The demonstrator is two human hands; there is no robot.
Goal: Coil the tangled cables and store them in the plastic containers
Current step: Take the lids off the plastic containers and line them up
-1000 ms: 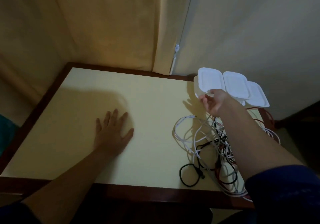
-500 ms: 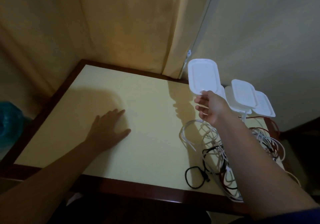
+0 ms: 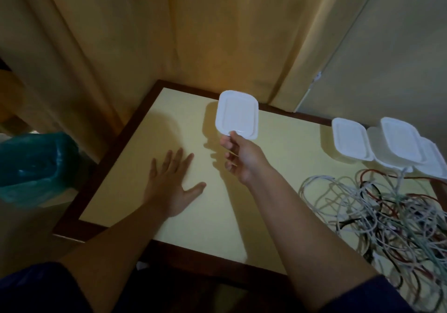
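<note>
My right hand (image 3: 238, 157) pinches the near edge of a white plastic container (image 3: 236, 118) and holds it in the air above the far middle of the table. My left hand (image 3: 170, 184) lies flat on the yellow tabletop with its fingers spread, to the left of the right hand. Three more white lidded containers (image 3: 387, 143) stand clustered at the far right of the table. In front of them a tangle of white, red and black cables (image 3: 387, 218) covers the right end of the table and spills over its near edge.
The table (image 3: 278, 167) has a dark wooden rim and stands in a corner against a tan curtain (image 3: 169, 34) and a pale wall. A blue-green plastic bag (image 3: 31, 162) sits on the floor to the left of the table.
My right hand has lifted one white container off the cluster at the right and carried it leftward over the table's middle. My left hand stays flat on the tabletop.
</note>
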